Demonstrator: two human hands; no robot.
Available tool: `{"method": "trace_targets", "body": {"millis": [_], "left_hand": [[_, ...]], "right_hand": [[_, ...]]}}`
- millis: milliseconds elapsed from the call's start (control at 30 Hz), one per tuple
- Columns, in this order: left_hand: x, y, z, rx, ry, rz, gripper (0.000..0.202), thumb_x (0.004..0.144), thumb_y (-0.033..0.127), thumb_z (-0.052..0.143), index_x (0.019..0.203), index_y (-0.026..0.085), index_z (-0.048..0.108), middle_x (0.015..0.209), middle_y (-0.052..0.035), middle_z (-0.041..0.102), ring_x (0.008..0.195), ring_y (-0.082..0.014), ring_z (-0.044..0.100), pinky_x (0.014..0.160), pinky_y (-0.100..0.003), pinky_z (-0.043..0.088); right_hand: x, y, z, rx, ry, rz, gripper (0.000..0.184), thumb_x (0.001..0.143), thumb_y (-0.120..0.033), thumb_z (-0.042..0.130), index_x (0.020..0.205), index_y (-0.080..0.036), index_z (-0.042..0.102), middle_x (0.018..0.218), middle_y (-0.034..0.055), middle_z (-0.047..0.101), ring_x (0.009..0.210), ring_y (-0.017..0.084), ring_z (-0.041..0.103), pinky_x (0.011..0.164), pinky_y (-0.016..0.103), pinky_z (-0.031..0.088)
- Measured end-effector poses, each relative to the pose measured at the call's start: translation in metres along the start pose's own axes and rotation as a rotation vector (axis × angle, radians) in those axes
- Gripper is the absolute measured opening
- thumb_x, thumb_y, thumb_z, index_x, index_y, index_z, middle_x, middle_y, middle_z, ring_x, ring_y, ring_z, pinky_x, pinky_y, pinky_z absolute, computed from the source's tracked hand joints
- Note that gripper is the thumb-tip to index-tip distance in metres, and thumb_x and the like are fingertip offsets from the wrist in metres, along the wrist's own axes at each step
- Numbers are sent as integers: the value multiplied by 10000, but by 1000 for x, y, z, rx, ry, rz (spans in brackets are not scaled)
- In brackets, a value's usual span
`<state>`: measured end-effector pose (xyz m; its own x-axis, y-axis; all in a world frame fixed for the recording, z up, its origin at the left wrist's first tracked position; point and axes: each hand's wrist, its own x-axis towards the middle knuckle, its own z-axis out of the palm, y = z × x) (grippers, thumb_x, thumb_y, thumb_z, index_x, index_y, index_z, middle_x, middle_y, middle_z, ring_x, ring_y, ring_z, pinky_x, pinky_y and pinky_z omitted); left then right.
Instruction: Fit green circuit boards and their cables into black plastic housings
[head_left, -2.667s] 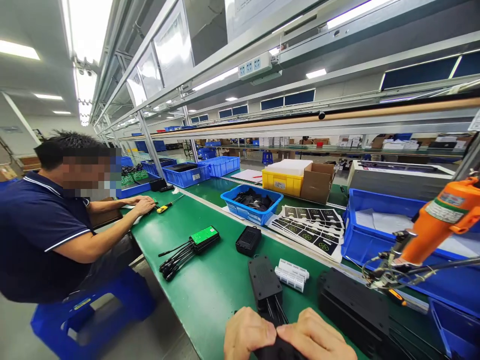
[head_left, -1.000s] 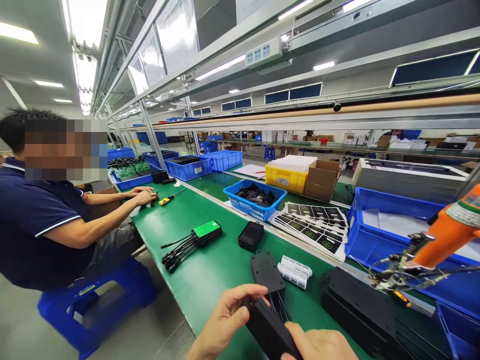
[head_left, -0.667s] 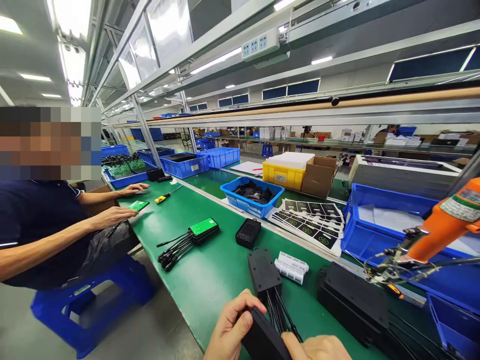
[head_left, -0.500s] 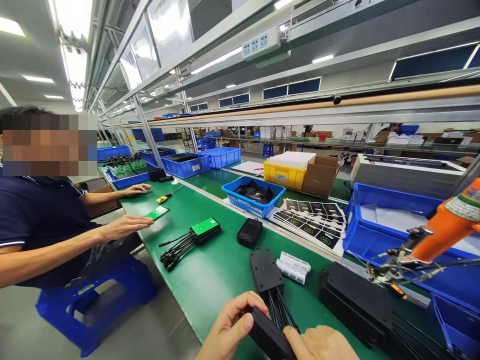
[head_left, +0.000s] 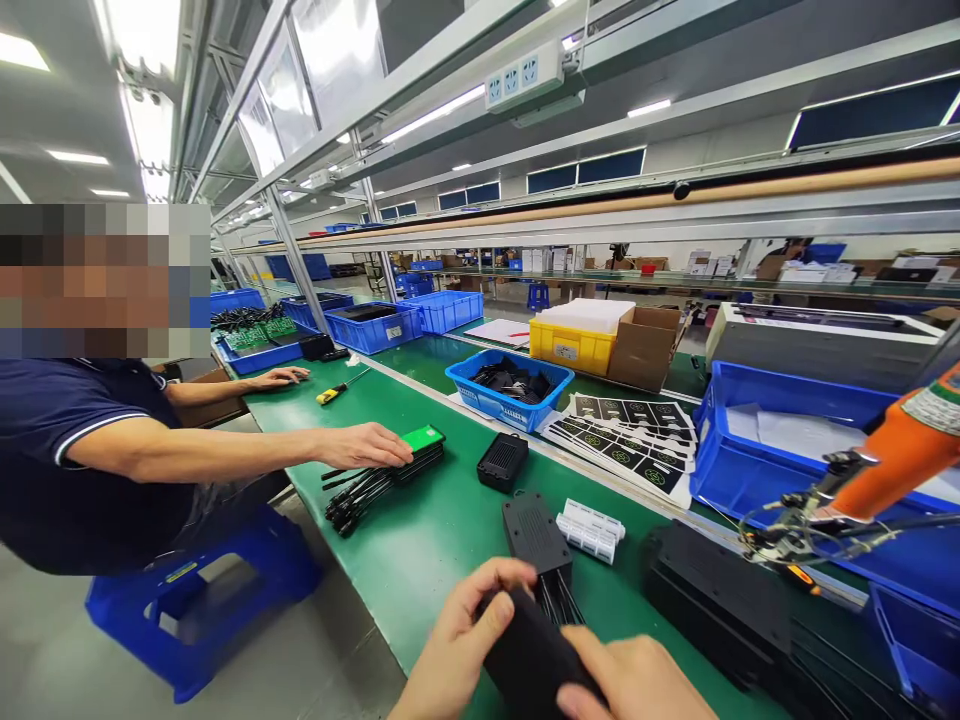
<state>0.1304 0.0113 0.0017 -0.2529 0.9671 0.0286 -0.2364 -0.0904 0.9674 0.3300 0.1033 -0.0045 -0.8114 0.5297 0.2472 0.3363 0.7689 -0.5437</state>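
Observation:
A black plastic case is held low at the front, between my two hands. My left hand grips its left end, thumb on the near face. The fingers of my right hand close on its right side, slightly blurred. Just beyond lies another black case with black cables running from it toward me. White plastic strips lie at its right, and a small ribbed black case sits farther back. Larger black cases with cables are stacked at the right.
At the left, a co-worker's hand touches a green circuit board atop a cabled stack. A yellow-handled screwdriver, a blue basket of black parts, label sheets and an orange tool are around the green bench.
The black case in my hands has turned, showing a broader face, and my hands have shifted slightly with it. The co-worker's hand has moved right, onto the stack of boards.

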Motion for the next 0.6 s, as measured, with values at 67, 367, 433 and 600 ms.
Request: {"method": "trace_targets", "body": {"millis": [67, 367, 433, 600], "left_hand": [[16, -3, -5, -127, 128, 1, 434, 854, 499, 691, 1216, 263, 650, 1212, -65, 673, 1189, -231, 565, 1024, -311, 401], [61, -43, 23, -513, 583, -227, 490, 999, 224, 418, 1482, 145, 382, 1605, -101, 323, 1474, -174, 301, 1232, -349, 216], [63, -50, 31, -508, 581, -218, 498, 1000, 220, 425, 1483, 108, 377, 1596, -102, 339, 1461, -169, 331, 1223, -311, 239], [64, -57, 39, -458, 578, -230, 577, 975, 231, 523, 1511, 122, 338, 1606, -63, 311, 1468, -177, 320, 1232, -309, 209]], "right_hand": [[22, 3, -10, 102, -63, 128, 432, 961, -426, 433, 1274, -199, 625, 951, 92, 776, 805, 251, 735, 660, 304, 535], [103, 52, 5, 163, -29, 207, 546, 983, -436, 240, 1368, -189, 537, 1169, 124, 715, 1104, 281, 660, 913, 390, 512], [105, 51, 12, 85, -53, 252, 545, 979, -429, 238, 1345, -188, 562, 1132, 146, 726, 1128, 318, 650, 939, 436, 493], [96, 43, 19, -71, -26, 410, 579, 960, -465, 277, 1204, -99, 653, 963, 265, 730, 990, 432, 683, 884, 591, 476]]}}
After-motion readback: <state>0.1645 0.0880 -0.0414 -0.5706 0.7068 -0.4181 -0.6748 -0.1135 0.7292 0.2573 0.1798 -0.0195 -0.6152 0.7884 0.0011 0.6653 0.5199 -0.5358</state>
